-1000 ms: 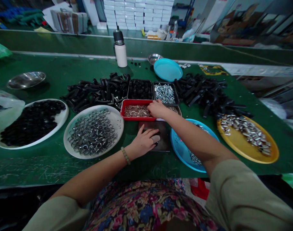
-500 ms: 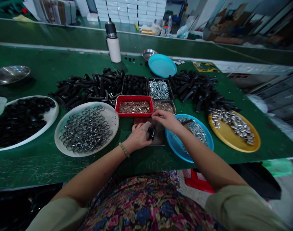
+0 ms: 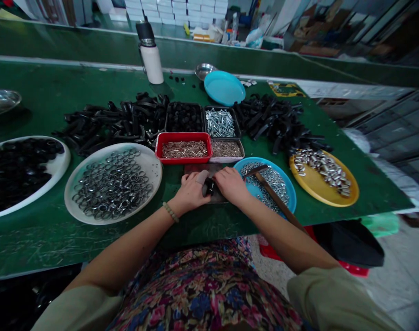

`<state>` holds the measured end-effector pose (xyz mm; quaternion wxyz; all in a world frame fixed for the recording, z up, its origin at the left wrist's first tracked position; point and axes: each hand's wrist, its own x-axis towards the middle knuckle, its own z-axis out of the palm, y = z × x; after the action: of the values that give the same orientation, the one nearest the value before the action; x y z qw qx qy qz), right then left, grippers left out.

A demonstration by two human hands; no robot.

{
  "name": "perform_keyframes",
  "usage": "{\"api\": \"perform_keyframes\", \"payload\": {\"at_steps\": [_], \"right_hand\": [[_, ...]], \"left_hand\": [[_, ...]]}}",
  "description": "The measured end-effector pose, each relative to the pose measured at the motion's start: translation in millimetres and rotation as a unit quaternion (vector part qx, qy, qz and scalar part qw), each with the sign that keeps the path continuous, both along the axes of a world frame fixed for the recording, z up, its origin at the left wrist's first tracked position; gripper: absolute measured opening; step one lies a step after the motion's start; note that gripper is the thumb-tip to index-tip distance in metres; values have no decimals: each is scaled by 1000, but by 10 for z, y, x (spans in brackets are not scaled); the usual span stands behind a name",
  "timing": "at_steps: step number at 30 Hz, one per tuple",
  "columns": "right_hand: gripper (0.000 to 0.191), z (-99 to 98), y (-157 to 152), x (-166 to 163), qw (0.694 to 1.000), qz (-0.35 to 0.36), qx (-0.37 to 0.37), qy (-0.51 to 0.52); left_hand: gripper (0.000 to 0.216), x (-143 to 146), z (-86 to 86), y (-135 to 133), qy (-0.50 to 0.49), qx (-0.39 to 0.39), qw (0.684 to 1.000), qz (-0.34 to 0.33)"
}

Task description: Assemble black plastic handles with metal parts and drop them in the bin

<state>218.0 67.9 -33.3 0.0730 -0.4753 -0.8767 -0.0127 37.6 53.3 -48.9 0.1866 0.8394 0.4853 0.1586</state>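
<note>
Centre of the frame: I view two bare hands meeting over a flat, dark metal plate (image 3: pixel 217 198). Markings on the yellow-and-black flat card (image 3: pixel 287 89), upper right, are too small for me to read. The left hand (image 3: pixel 192 190) is clamped on a small, glossy black part (image 3: pixel 208 186), held above the plate; fingers cover much of it, so I cannot tell its long axis, though its exposed side faces the right hand (image 3: pixel 231 185). That hand's fingers are bunched just beside the part; I cannot tell whether they grip anything. Above the hands, a red rectangular plastic tray (image 3: pixel 184 160) contains thin coppery pins, and a black rectangular tray (image 3: pixel 237 124) contains silvery screws. Left of centre, a round white plastic dish (image 3: pixel 153 160) bears metal rings. Right of centre, a round blue plastic tray (image 3: pixel 293 198) contains small silvery pieces, with a wooden-handled hammer (image 3: pixel 274 196) lying across it; farther right, a round yellow plastic tray (image 3: pixel 309 187) bears shiny metal cylinders.
</note>
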Motion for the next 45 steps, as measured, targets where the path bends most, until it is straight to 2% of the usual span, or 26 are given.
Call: {"api": "perform_keyframes", "payload": {"at_steps": [2, 4, 6, 8, 9, 11, 13, 15, 18, 20, 22, 25, 28, 32, 34, 35, 36, 37, 38, 40, 41, 42, 43, 45], "right_hand": [[24, 31, -49, 15, 1000, 11, 3, -21], [26, 80, -104, 144, 1000, -15, 7, -19], [40, 124, -178, 404, 992, -123, 21, -23], [50, 141, -269, 732, 962, -268, 13, -48], [50, 138, -318, 885, 946, -318, -12, -64], [45, 128, -414, 1090, 925, -362, -75, -83], [43, 147, -500, 1107, 922, -367, -105, -63], [43, 225, -562, 946, 930, -353, -98, 8], [41, 434, -595, 548, 949, -253, -136, 130], [39, 572, -583, 309, 951, -184, -174, 176], [39, 652, -561, 153, 950, -163, -174, 202], [37, 640, -529, 108, 954, -172, -179, 166], [36, 537, -519, 276, 953, -194, -205, 109], [42, 362, -544, 668, 934, -336, -114, 35], [45, 255, -544, 870, 914, -397, -82, -36], [46, 204, -534, 979, 909, -406, -76, -57], [46, 162, -515, 1100, 911, -400, -73, -63], [44, 131, -485, 1241, 918, -386, -70, -56], [42, 115, -445, 1404, 924, -374, -65, -42], [36, 122, -335, 1793, 924, -379, -50, -10], [36, 138, -270, 2003, 913, -405, -41, -4], [37, 157, -203, 2206, 904, -426, -40, -1], [35, 174, -138, 2392, 898, -437, -48, 1], [30, 197, -28, 2668, 895, -439, -76, 9]], "left_hand": [[65, 3, -7, 3, 4, 4, 1000, 3], [64, 9, -13, 6, 7, 4, 1000, 6], [63, 15, -15, 6, 4, 1, 1000, 6], [63, 18, -15, 3, -5, 2, 1000, 9], [62, 19, -15, 1, -10, 4, 1000, 10], [62, 18, -12, -2, -20, 6, 1000, 12], [63, 15, -9, -4, -28, 4, 999, 14], [63, 12, -5, -4, -36, -1, 999, 19], [65, 17, -5, -5, -49, -7, 998, 25], [64, 24, -13, -3, -53, -8, 998, 32], [64, 30, -28, 0, -54, -7, 998, 40], [66, 27, -44, 1, -51, 0, 998, 45], [62, 17, -28, -9, -11, 18, 1000, 11], [48, 35, 23, 2, 32, 54, 996, -68], [44, 53, 69, 44, -20, 23, 998, -53], [42, 56, 104, 74, -77, -21, 996, -29], [40, 52, 151, 109, -156, -83, 984, 7], [39, 40, 208, 145, -249, -163, 954, 47], [39, 20, 275, 178, -345, -251, 901, 83], [42, -24, 419, 224, -500, -399, 759, 121], [44, -38, 486, 234, -549, -443, 697, 125], [44, -40, 543, 234, -582, -466, 655, 122], [42, -26, 585, 227, -602, -467, 635, 123], [32, 47, 626, 196, -619, -427, 640, 153]]}}
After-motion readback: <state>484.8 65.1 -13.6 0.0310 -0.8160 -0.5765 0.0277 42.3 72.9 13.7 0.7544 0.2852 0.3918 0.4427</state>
